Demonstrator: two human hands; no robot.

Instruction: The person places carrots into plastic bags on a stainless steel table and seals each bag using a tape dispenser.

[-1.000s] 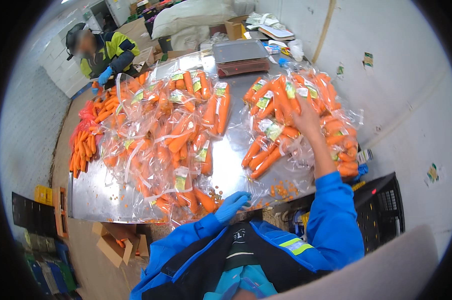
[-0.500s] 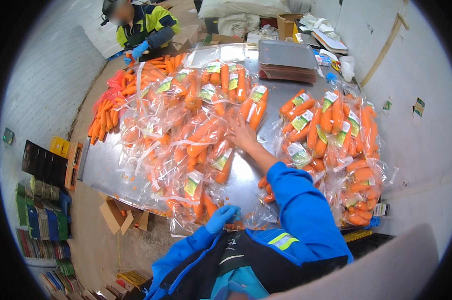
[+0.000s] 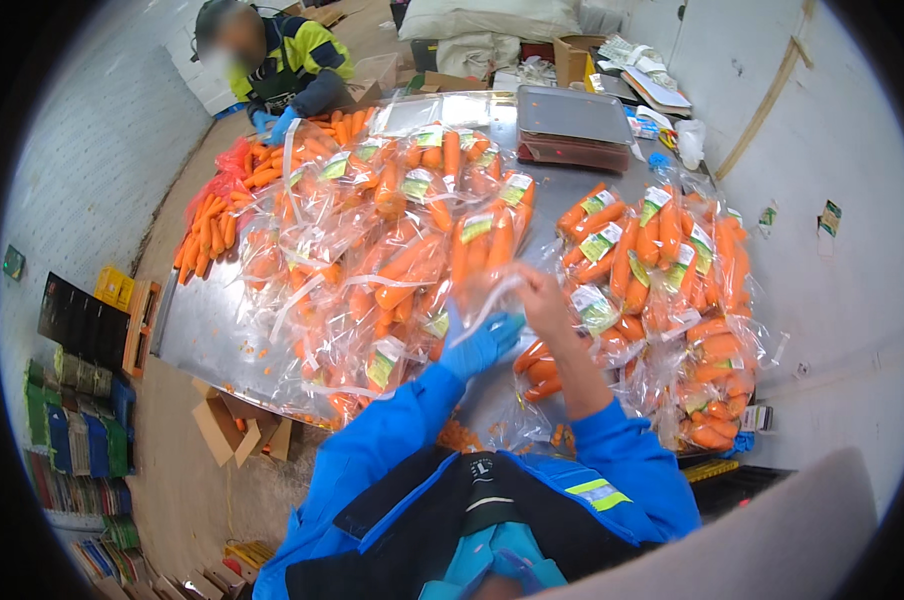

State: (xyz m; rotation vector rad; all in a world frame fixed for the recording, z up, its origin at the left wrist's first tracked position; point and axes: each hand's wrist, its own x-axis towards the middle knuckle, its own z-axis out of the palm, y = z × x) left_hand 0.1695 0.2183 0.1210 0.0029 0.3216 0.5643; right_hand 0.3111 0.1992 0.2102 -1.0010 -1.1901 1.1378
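My right hand [image 3: 546,305], bare, is closed on the white-edged mouth of a clear plastic bag of carrots [image 3: 484,250]. Several large carrots and a green-and-white label show through this bag, which lies on the metal table with its mouth toward me. My left hand [image 3: 482,345], in a blue glove, is beside the white edge of the bag's mouth, below my right hand. Its thumb stands apart from its fingers, which stretch to the right. Whether the glove touches the plastic is hard to make out.
Many bagged carrots [image 3: 372,270] cover the table's left and middle, with another pile of bags [image 3: 662,260] on the right. Loose carrots [image 3: 210,230] lie far left, near a co-worker [image 3: 297,60]. Stacked trays [image 3: 574,120] stand at the back. An opened cardboard box [image 3: 234,425] is on the floor.
My right hand has drawn back toward me and now grips the bag's edge. My left hand has moved up and forward to it. The carrot bag shows nearer to me than before.
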